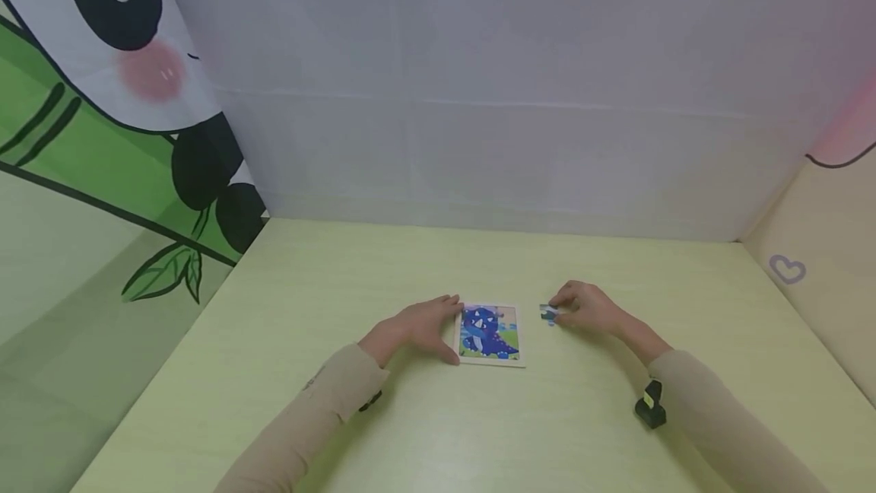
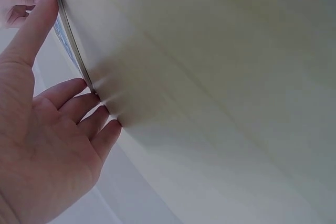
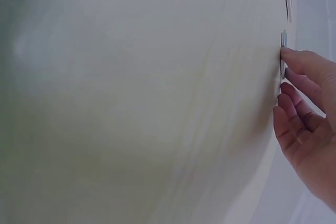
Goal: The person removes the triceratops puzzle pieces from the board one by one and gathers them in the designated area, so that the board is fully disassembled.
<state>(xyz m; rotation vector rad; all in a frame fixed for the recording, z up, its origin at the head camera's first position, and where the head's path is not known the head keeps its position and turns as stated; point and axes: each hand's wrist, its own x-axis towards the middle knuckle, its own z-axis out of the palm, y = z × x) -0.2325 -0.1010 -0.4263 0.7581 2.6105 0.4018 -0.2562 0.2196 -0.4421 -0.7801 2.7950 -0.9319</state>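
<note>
A small jigsaw puzzle (image 1: 487,337) lies on the table in a pale frame, its picture a blue cartoon dinosaur. A tan patch shows at its upper right. My left hand (image 1: 427,327) rests along the frame's left side, thumb at the near corner and fingertips by the far corner; in the left wrist view its fingers (image 2: 73,95) are spread and only slightly bent. To the right of the frame, my right hand (image 1: 588,309) pinches a puzzle piece (image 1: 547,313) between thumb and fingers. The right wrist view shows that piece (image 3: 283,39) edge-on, close to the tabletop.
A pale wooden table (image 1: 274,402) spreads around both hands. Behind it hangs a whitish cloth wall (image 1: 479,97). A printed panda panel (image 1: 137,120) stands at the left, a beige panel (image 1: 821,310) at the right. A black device (image 1: 650,405) sits at the right wrist.
</note>
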